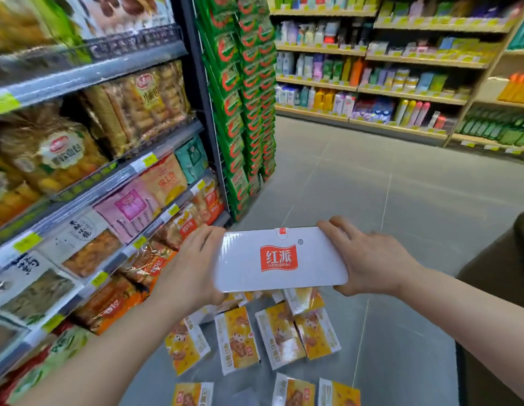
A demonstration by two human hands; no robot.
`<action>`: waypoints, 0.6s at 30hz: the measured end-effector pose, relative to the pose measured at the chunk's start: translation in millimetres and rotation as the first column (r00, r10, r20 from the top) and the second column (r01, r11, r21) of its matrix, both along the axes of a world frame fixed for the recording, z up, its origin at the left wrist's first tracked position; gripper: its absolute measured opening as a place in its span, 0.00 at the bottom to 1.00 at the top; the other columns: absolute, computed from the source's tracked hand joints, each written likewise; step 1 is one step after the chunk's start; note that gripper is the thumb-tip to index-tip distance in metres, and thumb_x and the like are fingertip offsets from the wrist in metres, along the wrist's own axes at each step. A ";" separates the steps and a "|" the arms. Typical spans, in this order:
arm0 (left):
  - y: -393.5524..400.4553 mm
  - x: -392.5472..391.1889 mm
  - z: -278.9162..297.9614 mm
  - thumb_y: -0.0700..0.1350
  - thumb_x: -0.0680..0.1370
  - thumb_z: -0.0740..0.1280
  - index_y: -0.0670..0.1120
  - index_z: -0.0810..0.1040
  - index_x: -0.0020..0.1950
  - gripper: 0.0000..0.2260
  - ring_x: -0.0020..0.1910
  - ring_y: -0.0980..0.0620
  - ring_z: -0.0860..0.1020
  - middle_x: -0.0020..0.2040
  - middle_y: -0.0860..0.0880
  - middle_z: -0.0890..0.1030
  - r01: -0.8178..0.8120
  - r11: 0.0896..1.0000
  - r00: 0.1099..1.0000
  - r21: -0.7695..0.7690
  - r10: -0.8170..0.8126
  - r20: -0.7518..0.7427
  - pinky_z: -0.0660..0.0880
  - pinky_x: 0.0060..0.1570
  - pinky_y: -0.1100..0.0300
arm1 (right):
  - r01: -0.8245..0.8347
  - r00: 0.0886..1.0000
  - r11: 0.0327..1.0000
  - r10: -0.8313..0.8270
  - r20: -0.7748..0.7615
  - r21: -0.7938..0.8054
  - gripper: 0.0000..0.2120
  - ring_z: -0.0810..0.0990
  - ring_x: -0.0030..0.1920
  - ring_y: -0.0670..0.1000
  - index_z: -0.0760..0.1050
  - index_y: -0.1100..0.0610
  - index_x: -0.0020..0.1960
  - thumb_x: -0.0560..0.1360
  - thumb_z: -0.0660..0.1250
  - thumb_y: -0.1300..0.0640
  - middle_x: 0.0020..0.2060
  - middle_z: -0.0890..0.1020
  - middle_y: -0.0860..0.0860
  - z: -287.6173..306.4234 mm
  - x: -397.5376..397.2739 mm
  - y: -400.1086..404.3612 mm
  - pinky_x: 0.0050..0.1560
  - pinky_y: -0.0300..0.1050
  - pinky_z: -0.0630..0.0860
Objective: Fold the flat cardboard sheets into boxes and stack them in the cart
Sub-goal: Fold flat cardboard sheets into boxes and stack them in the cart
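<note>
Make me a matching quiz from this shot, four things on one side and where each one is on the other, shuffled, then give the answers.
Things:
1. white box
2. yellow packets
3. green packets
4. left hand

Places:
A. hanging on the rack at the end of the shelving
B. gripping the left end of the box
C. lying on the grey floor below the hands
D. held between both hands, red logo facing up

Pairs: 1-D, 2-C, 3-A, 4-B

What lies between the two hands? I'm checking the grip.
In the head view, only the white cardboard box with a red logo spans between the left hand and right hand.
</note>
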State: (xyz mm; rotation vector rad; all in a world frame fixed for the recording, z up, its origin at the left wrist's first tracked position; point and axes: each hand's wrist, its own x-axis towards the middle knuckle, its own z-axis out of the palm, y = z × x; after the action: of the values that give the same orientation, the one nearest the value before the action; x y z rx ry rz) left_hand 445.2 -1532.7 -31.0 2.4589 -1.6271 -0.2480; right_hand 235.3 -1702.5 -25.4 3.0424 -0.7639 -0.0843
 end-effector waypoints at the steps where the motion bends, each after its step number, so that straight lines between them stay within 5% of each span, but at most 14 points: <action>1: 15.0 -9.4 5.9 0.51 0.64 0.74 0.50 0.52 0.71 0.43 0.71 0.53 0.52 0.70 0.53 0.55 -0.036 0.999 0.999 -0.003 0.036 0.008 0.67 0.59 0.59 | -0.044 0.999 0.999 0.044 -0.009 -0.022 0.43 0.79 0.50 0.55 0.43 0.45 0.67 0.64 0.69 0.44 0.66 0.64 0.47 7.9 -2.9 7.2 0.42 0.42 0.68; 4: 61.2 -34.8 19.6 0.51 0.63 0.74 0.50 0.52 0.71 0.44 0.70 0.53 0.54 0.70 0.53 0.56 -0.144 0.989 0.990 -0.030 0.144 0.010 0.69 0.58 0.58 | -0.177 0.984 0.981 0.174 -0.041 -0.080 0.43 0.76 0.55 0.52 0.43 0.47 0.71 0.66 0.65 0.41 0.68 0.60 0.46 31.9 -8.8 32.9 0.53 0.43 0.70; 9: 147.8 -62.4 31.9 0.54 0.62 0.74 0.49 0.52 0.72 0.46 0.70 0.51 0.56 0.71 0.52 0.58 -0.317 0.947 0.947 -0.048 0.319 0.035 0.66 0.64 0.56 | -0.375 0.925 0.924 0.368 -0.093 -0.074 0.47 0.78 0.56 0.53 0.40 0.49 0.71 0.61 0.62 0.36 0.70 0.61 0.49 58.2 -0.9 82.7 0.57 0.47 0.68; 14: 254.9 -84.8 33.8 0.54 0.60 0.74 0.46 0.56 0.72 0.45 0.70 0.49 0.59 0.70 0.50 0.61 -0.503 0.857 0.861 -0.116 0.508 0.015 0.60 0.66 0.59 | -0.548 0.836 0.818 0.544 -0.070 -0.175 0.50 0.83 0.36 0.51 0.62 0.57 0.68 0.52 0.64 0.33 0.58 0.77 0.53 61.1 39.4 153.8 0.38 0.48 0.76; 16: 305.1 -95.1 33.4 0.55 0.60 0.74 0.46 0.56 0.72 0.46 0.69 0.48 0.61 0.69 0.49 0.62 -0.587 0.802 0.805 -0.110 0.593 0.028 0.61 0.66 0.58 | -0.646 0.761 0.738 0.641 -0.095 -0.196 0.49 0.83 0.37 0.50 0.60 0.57 0.69 0.54 0.57 0.32 0.60 0.76 0.54 60.4 60.9 200.7 0.40 0.50 0.76; 18: 352.7 -100.6 30.6 0.52 0.53 0.78 0.41 0.64 0.68 0.47 0.63 0.41 0.70 0.64 0.44 0.70 -0.627 0.770 0.762 -0.113 0.637 0.113 0.70 0.60 0.54 | -0.730 0.683 0.666 0.702 -0.202 -0.155 0.49 0.81 0.52 0.50 0.47 0.53 0.73 0.58 0.54 0.33 0.69 0.64 0.53 59.2 82.5 246.1 0.54 0.52 0.73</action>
State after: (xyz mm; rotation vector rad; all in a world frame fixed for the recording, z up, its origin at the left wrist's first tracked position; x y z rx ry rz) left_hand 344.6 -1180.1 -0.4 2.8453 -0.7210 0.0927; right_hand 317.7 -1456.4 33.8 2.8277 0.4534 -0.1652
